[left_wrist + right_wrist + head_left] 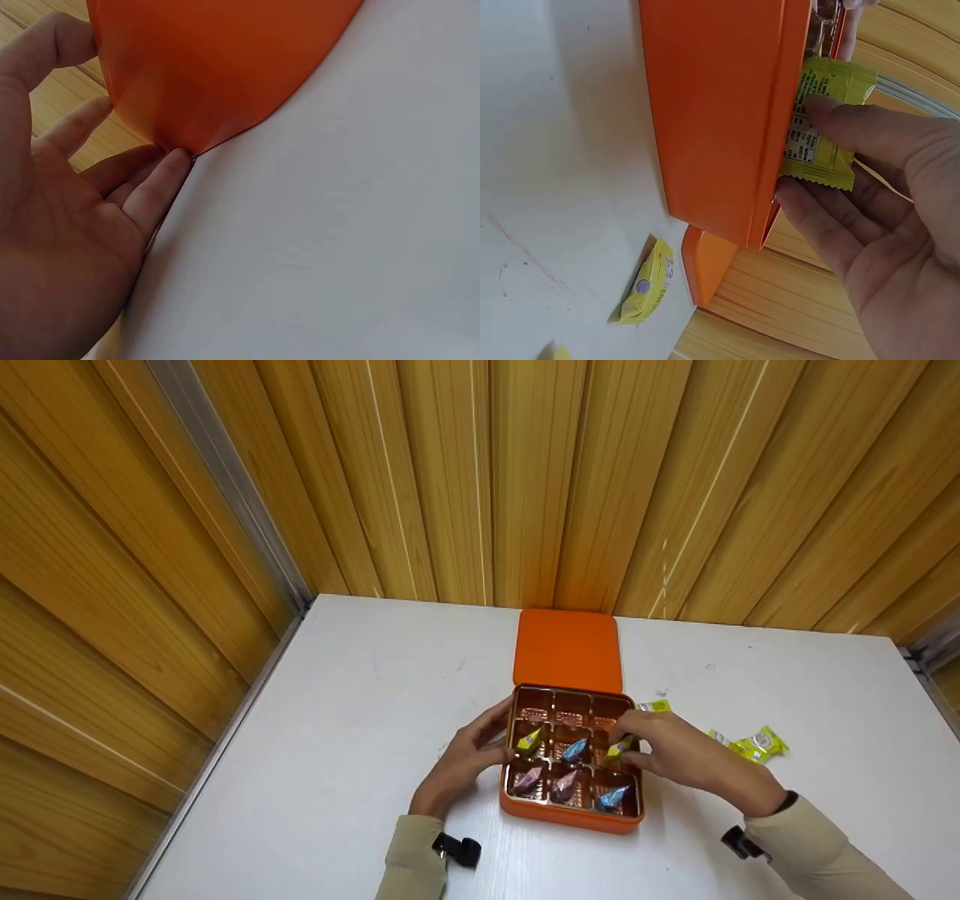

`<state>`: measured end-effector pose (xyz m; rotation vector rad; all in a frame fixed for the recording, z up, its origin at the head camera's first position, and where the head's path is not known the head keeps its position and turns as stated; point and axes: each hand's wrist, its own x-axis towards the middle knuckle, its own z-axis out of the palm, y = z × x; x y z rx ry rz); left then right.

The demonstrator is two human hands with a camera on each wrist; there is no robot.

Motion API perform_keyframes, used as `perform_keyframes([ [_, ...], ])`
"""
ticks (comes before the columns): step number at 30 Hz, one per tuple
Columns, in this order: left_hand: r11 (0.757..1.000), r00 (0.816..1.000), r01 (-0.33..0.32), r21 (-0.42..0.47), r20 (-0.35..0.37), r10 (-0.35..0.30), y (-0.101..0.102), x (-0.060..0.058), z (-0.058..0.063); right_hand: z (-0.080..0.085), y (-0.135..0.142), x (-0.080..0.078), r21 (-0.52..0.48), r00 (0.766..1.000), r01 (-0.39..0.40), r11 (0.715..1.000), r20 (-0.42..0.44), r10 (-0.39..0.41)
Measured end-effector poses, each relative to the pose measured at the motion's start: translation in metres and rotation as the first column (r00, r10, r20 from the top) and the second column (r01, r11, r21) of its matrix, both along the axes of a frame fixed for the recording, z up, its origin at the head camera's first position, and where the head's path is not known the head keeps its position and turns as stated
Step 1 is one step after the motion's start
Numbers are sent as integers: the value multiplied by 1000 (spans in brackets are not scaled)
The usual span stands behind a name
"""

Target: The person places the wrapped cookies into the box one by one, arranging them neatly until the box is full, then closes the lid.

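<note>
An orange tin [570, 818] with a divided brown tray stands before me. My right hand [679, 750] pinches a yellow candy packet [829, 82] between thumb and fingers, at the right compartment of the tray's middle row. My left hand [465, 757] rests against the tin's left side, its thumb near the rim; in the left wrist view its fingertips touch the orange wall [225, 67]. A yellow packet [529, 741] and a blue one [575, 750] lie in the middle row. Two pink packets [527, 780] and another blue packet [615, 797] lie in the front row.
The orange lid [568, 649] lies flat behind the tin, close to the wood-panelled wall [525, 495]. Loose yellow packets [760, 745] lie right of the tin on the white table [322, 750]; one yellow packet [646, 285] is near its back right corner.
</note>
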<state>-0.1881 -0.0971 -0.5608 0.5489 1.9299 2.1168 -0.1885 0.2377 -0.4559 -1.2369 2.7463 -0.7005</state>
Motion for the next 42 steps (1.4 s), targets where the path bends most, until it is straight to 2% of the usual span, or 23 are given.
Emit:
perform_keyframes([
  [11,1000,1000,-7,-18,3,7,0,0,0,-6,0,-1,-42,1000,-15,999,-5,14],
  [31,1000,1000,5,-3,-6,-5,0,2,1,-11,-3,-1,-17,1000,11,1000,25,-11],
  [42,999,1000,26,28,-9,-25,-3,3,0,-12,-5,2,-9,1000,-19,1000,-25,19],
])
